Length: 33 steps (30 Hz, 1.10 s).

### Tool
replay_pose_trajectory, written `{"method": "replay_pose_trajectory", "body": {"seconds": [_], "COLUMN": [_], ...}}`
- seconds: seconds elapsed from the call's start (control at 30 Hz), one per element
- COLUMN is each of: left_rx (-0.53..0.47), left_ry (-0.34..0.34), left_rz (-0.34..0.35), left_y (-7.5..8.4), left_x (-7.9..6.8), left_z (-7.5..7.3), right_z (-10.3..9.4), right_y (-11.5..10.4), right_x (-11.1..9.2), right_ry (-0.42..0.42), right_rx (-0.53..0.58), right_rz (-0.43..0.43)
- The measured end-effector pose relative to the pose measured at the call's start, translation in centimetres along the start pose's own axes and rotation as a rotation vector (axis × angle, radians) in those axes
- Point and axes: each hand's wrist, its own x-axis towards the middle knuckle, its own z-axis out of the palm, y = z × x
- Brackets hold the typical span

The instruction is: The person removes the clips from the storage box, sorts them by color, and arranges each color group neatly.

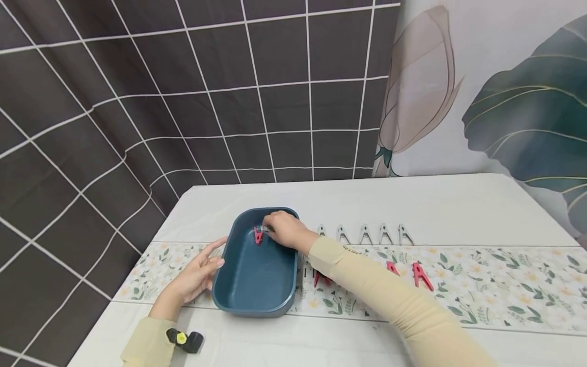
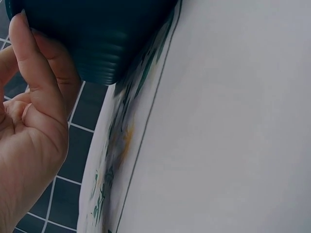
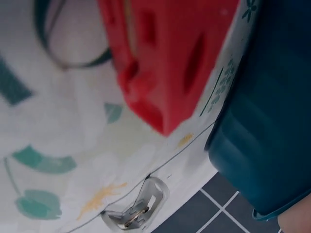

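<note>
A deep blue plastic basin (image 1: 257,285) stands on the table, with one red clothespin (image 1: 258,236) on its floor near the far end. My right hand (image 1: 285,229) reaches over the basin's right wall and pinches a grey clothespin (image 1: 266,229), mostly covered by the fingers. At the basin's left side is my left hand (image 1: 198,274), its fingers extended and touching the outer wall. The left wrist view shows those fingers (image 2: 41,77) up against the wall, a fingertip right at the rim.
Several grey clothespins (image 1: 365,234) form a row right of the basin. Nearer, red clothespins (image 1: 421,276) lie on the flowered band, partly behind the right sleeve (image 1: 367,280). A black strap device (image 1: 185,340) is at the left wrist. A dark grid curtain (image 1: 284,112) hangs behind the table.
</note>
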Motion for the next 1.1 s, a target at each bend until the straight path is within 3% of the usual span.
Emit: {"method": "replay_pose_trajectory", "body": {"seconds": [0.43, 0.7, 1.1], "left_rx": [0.032, 0.047, 0.065], "left_ry": [0.021, 0.034, 0.049], "left_rz": [-0.009, -0.021, -0.027], "left_y": [-0.1, 0.1, 0.1], "left_x": [-0.2, -0.1, -0.1], "left_z": [0.1, 0.1, 0.1], "right_z": [-0.3, -1.8, -3.8], "right_y": [0.1, -0.6, -0.2], "right_x": [-0.5, -1.8, -4.1], "right_ry": [0.122, 0.150, 0.173], "right_rx": [0.274, 0.436, 0.494], "right_rz": [-0.043, -0.034, -0.011]}}
